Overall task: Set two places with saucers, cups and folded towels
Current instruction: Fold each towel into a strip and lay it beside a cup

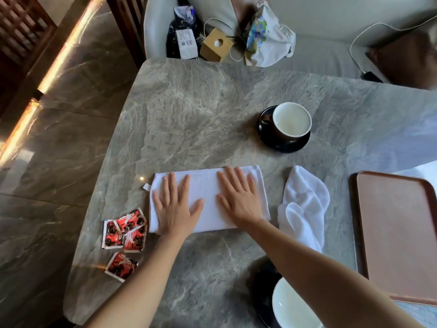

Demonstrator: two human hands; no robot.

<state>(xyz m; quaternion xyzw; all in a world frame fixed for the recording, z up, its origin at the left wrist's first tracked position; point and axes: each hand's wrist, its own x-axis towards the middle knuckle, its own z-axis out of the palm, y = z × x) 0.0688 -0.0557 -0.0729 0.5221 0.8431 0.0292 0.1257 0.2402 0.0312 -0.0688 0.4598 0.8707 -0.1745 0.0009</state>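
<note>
1. Fingers of the left hand (173, 207) lie spread and flat, palm down, on the left half of the folded towel (207, 197); they grip nothing.
2. Fingers of the right hand (238, 197) are likewise splayed and pressed flat on the towel's right half, thumb toward the left hand, a strip of white cloth showing between the two.
3. Beneath both palms the folded towel is a white rectangle, long side running left to right, with a small tag sticking out at its left edge.
4. Just right of the right hand a second towel (303, 207) lies crumpled and unfolded on the marble table (189, 114).
5. Beyond the right fingertips, well apart, a dark cup (291, 120) with a pale inside stands on a dark saucer (283, 144).
6. Under the right forearm, at the bottom edge, another cup (290, 306) on its saucer (262, 294) is partly hidden by the arm and cut off by the frame.
7. Left of the left wrist lie red sachets (125, 229); their print is too blurred to read.
8. Far right, a brown tray (397, 233) runs out of view.
</note>
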